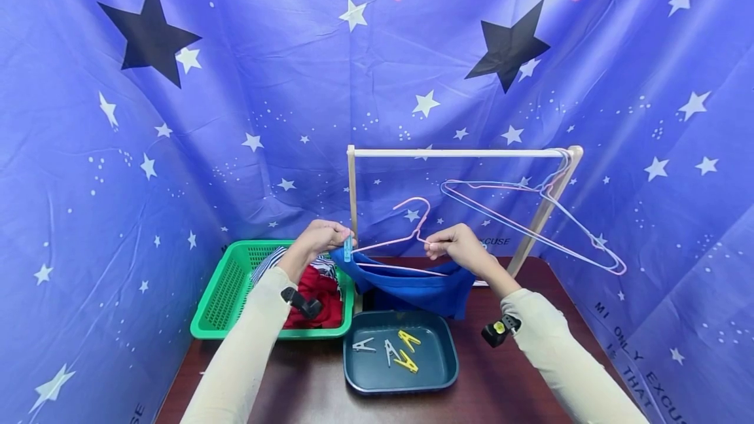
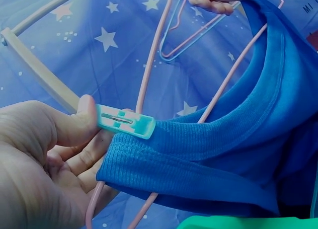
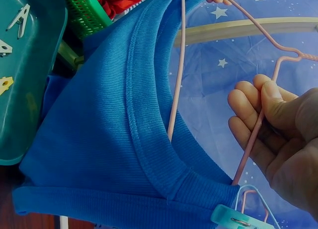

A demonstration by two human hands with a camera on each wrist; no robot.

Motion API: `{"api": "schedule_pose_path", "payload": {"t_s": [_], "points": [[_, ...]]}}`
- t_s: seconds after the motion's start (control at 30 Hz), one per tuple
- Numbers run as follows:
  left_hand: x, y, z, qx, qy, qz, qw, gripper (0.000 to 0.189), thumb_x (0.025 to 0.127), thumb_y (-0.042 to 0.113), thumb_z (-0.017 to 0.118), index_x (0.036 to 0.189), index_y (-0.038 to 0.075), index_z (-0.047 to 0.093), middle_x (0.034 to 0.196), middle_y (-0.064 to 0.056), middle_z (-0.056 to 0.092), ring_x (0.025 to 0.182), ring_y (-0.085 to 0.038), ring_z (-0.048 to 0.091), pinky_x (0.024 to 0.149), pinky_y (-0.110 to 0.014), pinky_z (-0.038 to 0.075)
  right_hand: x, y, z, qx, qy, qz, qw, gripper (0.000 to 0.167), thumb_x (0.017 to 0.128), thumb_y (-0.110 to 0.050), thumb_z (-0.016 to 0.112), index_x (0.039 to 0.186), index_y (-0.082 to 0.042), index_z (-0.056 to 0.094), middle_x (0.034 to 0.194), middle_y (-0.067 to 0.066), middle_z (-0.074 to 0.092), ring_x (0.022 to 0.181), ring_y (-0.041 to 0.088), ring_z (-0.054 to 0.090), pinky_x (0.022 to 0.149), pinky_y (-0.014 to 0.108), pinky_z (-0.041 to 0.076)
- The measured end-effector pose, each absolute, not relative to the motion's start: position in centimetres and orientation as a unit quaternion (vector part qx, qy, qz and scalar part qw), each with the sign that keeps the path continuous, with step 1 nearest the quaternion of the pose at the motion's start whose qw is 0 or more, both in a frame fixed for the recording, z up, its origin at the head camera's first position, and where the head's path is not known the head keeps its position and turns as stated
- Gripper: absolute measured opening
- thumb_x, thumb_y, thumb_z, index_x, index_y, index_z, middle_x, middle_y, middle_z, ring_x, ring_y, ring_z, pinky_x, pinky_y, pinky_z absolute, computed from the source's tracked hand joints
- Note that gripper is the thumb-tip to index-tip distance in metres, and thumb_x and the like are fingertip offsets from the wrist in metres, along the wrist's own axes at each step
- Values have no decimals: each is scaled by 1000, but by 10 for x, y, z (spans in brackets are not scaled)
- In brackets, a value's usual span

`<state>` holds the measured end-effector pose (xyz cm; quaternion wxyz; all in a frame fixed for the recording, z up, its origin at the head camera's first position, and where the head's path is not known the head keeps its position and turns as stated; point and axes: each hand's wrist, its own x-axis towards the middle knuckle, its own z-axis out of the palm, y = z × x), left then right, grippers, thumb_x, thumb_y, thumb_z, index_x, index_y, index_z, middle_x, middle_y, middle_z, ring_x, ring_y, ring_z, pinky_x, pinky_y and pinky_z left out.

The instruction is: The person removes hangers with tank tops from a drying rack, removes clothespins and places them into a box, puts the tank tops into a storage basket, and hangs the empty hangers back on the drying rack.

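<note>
A blue sleeveless top (image 1: 406, 293) hangs from a pink wire hanger (image 1: 385, 243) held up above the table. My left hand (image 1: 323, 237) pinches a light blue clothespin (image 2: 126, 120) between thumb and fingers, and that clothespin sits over the top's left strap and the hanger wire. With thumb and fingertips, my right hand (image 3: 293, 134) grips the hanger's right shoulder wire, just below the hook. A second light blue clothespin (image 3: 241, 218) is on the right strap in the right wrist view. The top's neckline sags open between both straps, with the hanger's lower bar crossing it.
Behind stands a wooden rack (image 1: 459, 153) with pink and blue hangers (image 1: 530, 265) at its right end. A green basket (image 1: 200, 326) at left holds red (image 1: 318, 303) and striped clothes. In front, a dark tray (image 1: 353, 381) carries grey and yellow clothespins (image 1: 406, 362).
</note>
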<state>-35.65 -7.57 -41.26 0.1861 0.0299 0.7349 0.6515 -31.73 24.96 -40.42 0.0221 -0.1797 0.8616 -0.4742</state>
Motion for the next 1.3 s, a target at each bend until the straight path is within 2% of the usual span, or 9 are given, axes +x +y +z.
{"api": "schedule_pose_path", "payload": {"t_s": [0.1, 0.27, 0.43, 0.53, 0.7, 0.83, 1.03, 1.17, 1.3], "points": [[-357, -73, -414, 17, 731, 659, 176, 21, 101, 9, 61, 110, -8, 70, 80, 0, 76, 76, -6, 71, 81, -24, 57, -318, 249, -404, -181, 863, -472, 21, 18, 97, 4, 61, 106, 15, 72, 90, 28, 75, 78, 27, 76, 73, 29, 62], [-358, -70, -416, 0, 733, 661, 162, 15, 100, 8, 62, 101, -4, 72, 77, 1, 75, 74, -6, 71, 77, -22, 56, -318, 249, -406, -184, 861, -473, 21, 18, 97, 5, 61, 106, 17, 71, 90, 29, 75, 78, 29, 76, 74, 30, 62], [-357, -68, -416, -10, 742, 654, 146, 15, 100, 9, 63, 100, -3, 72, 79, -1, 77, 73, -7, 71, 77, -24, 56, -319, 249, -408, -183, 858, -479, 24, 18, 96, 6, 61, 106, 18, 71, 91, 31, 74, 79, 31, 76, 75, 33, 63], [-357, -66, -416, -13, 741, 657, 137, 16, 99, 8, 63, 102, -5, 72, 80, -3, 78, 71, -7, 71, 78, -25, 57, -318, 248, -408, -184, 857, -481, 23, 18, 96, 6, 61, 106, 18, 71, 91, 31, 74, 79, 32, 76, 78, 41, 63], [-356, -63, -415, -17, 740, 661, 124, 18, 99, 7, 64, 106, -8, 71, 78, -2, 77, 70, -6, 72, 81, -27, 58, -317, 247, -408, -187, 857, -479, 19, 17, 96, 6, 62, 105, 17, 71, 90, 31, 74, 79, 33, 76, 80, 48, 62], [-355, -62, -415, -26, 738, 664, 119, 18, 99, 6, 64, 107, -8, 71, 79, -3, 76, 73, -8, 72, 87, -32, 59, -316, 246, -408, -183, 858, -480, 21, 17, 96, 6, 62, 105, 17, 72, 89, 30, 74, 77, 28, 76, 80, 46, 62], [-355, -63, -415, -32, 735, 669, 108, 19, 98, 7, 65, 109, -8, 71, 91, -12, 79, 79, -12, 74, 91, -36, 59, -317, 245, -411, -179, 859, -478, 27, 16, 96, 5, 63, 103, 15, 73, 86, 26, 75, 74, 18, 75, 77, 37, 63], [-356, -64, -417, -37, 720, 687, 88, 18, 97, 4, 65, 108, -9, 70, 92, -13, 79, 80, -15, 75, 88, -36, 61, -317, 246, -412, -180, 857, -482, 31, 16, 96, 5, 63, 103, 16, 72, 87, 27, 75, 76, 25, 76, 76, 36, 63], [-356, -65, -417, -37, 712, 697, 72, 16, 97, 4, 65, 105, -9, 71, 92, -13, 79, 77, -12, 75, 83, -33, 62, -318, 247, -414, -179, 856, -484, 33, 17, 96, 5, 62, 104, 17, 72, 88, 29, 74, 78, 32, 76, 77, 39, 63]]}}
